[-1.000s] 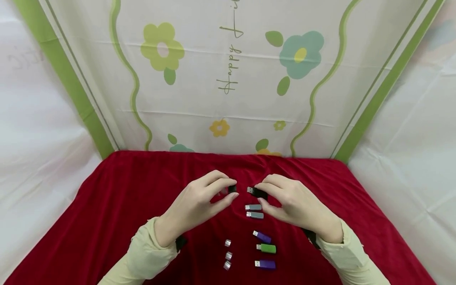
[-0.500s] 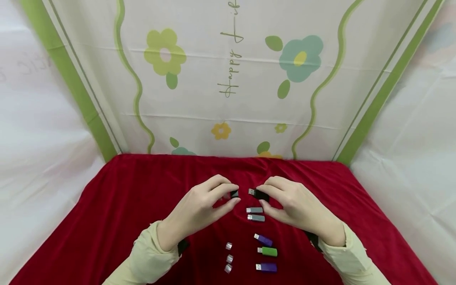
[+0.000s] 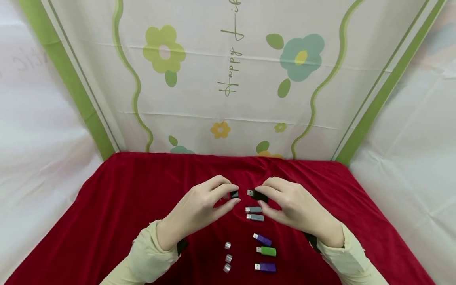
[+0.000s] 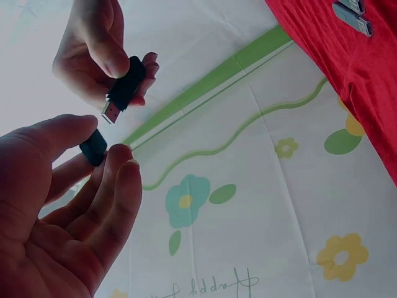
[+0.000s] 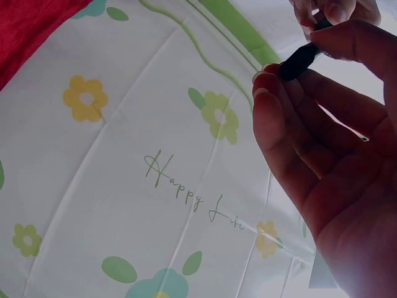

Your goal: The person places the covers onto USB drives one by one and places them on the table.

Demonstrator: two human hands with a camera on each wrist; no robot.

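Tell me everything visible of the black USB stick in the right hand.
The black USB stick looks like plastic, with an uncovered, silvery metal plug. The right hand pinches it between thumb and fingers, partly hiding it. The plug points toward the small black piece in the left hand, with a gap between them.

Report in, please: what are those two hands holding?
Left hand pinches black cap. Right hand grips black USB stick, metal plug bare and facing the cap. Cap and stick apart, nothing seen between them.
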